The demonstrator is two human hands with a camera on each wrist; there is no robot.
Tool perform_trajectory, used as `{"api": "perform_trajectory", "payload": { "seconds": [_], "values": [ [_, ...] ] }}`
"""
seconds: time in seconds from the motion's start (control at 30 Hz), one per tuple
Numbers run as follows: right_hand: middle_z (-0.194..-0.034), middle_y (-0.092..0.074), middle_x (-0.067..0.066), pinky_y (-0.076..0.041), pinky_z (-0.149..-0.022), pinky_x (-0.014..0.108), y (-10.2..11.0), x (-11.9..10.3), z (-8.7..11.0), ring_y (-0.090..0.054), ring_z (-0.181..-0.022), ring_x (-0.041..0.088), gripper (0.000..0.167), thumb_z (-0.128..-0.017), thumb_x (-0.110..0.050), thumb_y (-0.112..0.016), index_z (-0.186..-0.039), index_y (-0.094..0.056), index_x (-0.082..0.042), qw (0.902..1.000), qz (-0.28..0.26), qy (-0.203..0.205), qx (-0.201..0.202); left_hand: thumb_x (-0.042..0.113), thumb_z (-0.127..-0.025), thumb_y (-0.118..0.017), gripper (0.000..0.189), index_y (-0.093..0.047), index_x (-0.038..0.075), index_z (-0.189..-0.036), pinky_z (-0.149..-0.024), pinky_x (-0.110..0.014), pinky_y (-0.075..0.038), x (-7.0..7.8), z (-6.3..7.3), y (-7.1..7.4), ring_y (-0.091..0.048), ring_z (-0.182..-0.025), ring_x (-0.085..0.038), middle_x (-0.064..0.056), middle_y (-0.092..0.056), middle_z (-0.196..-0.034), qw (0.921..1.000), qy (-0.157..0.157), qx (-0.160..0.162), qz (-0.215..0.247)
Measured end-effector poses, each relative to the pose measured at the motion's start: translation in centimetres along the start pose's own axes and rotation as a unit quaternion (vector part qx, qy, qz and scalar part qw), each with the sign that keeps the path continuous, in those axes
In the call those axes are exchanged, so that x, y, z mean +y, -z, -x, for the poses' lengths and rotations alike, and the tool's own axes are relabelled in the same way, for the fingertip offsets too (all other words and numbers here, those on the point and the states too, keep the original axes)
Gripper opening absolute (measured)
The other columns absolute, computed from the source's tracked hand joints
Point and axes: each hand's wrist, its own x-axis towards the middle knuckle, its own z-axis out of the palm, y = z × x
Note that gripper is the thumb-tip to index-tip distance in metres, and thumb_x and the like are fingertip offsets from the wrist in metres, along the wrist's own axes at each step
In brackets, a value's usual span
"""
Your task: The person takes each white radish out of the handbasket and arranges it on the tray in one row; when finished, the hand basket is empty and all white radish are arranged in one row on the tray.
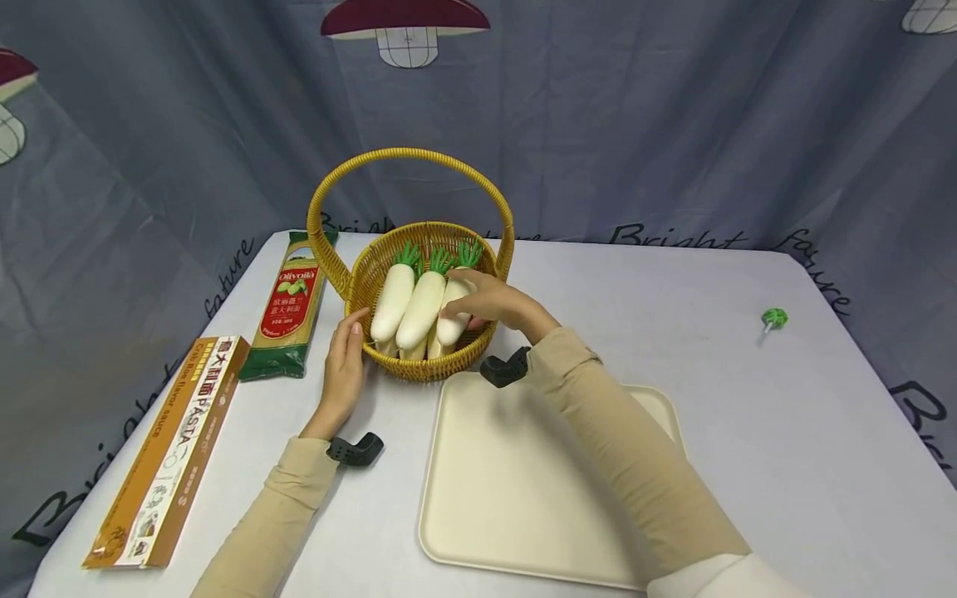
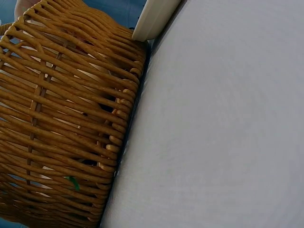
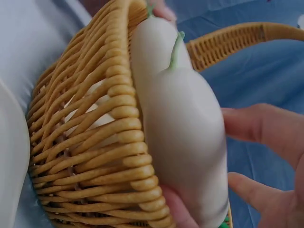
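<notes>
A yellow-brown wicker basket (image 1: 426,370) with a tall arched handle holds several white radishes (image 1: 395,303) with green tops. My right hand (image 1: 508,303) reaches over its right rim and grips the rightmost white radish (image 1: 454,311). In the right wrist view, fingers and thumb of the right hand (image 3: 273,126) lie on both sides of that radish (image 3: 185,128), which leans at the rim. My left hand (image 1: 344,374) rests against the basket's left side, fingers extended. The left wrist view shows the woven wall (image 2: 66,109), with pale contents partly hidden behind it.
A cream tray (image 1: 516,498) lies in front of the basket, partly under my right forearm. On the left are a pasta packet (image 1: 287,307) and a long orange-brown pasta box (image 1: 168,453). A green round thing on a stick (image 1: 774,318) lies far right. A curtain hangs behind the table.
</notes>
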Motion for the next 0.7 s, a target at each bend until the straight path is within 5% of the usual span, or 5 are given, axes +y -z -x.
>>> {"api": "perform_trajectory", "payload": {
  "seconds": [0.2, 0.37, 0.7],
  "values": [
    [-0.147, -0.022, 0.005, -0.044, -0.094, 0.046, 0.5, 0.7, -0.1, -0.057, -0.087, 0.023, 0.07, -0.085, -0.023, -0.062, -0.144, -0.023, -0.022, 0.9964, -0.078, 0.011, -0.032, 0.034, -0.1, -0.025, 0.044, -0.041, 0.01, -0.132, -0.111, -0.04, -0.023, 0.0, 0.1, 0.0, -0.031, -0.133, -0.023, -0.011, -0.039, -0.139, 1.0, 0.003, -0.002, 0.008],
    [-0.145, -0.026, 0.006, -0.046, -0.093, 0.041, 0.6, 1.5, 0.2, -0.056, -0.099, 0.02, 0.069, -0.086, -0.019, -0.059, -0.144, -0.022, -0.021, 0.9883, -0.138, 0.035, -0.055, 0.035, -0.1, -0.024, 0.043, -0.04, 0.012, -0.133, -0.112, -0.041, -0.022, 0.0, 0.5, 0.0, -0.029, -0.134, -0.023, -0.01, -0.037, -0.141, 0.9998, 0.016, -0.007, 0.001],
    [-0.135, -0.037, 0.015, -0.045, -0.094, 0.036, -0.7, 3.5, 3.3, -0.055, -0.105, 0.02, 0.065, -0.086, -0.006, -0.055, -0.141, -0.026, -0.026, 0.9441, -0.274, 0.131, -0.128, 0.036, -0.1, -0.024, 0.044, -0.04, 0.013, -0.133, -0.112, -0.041, -0.021, 0.0, 0.4, 0.1, -0.029, -0.135, -0.023, -0.009, -0.037, -0.141, 0.9999, 0.01, -0.007, -0.002]
  ]
}}
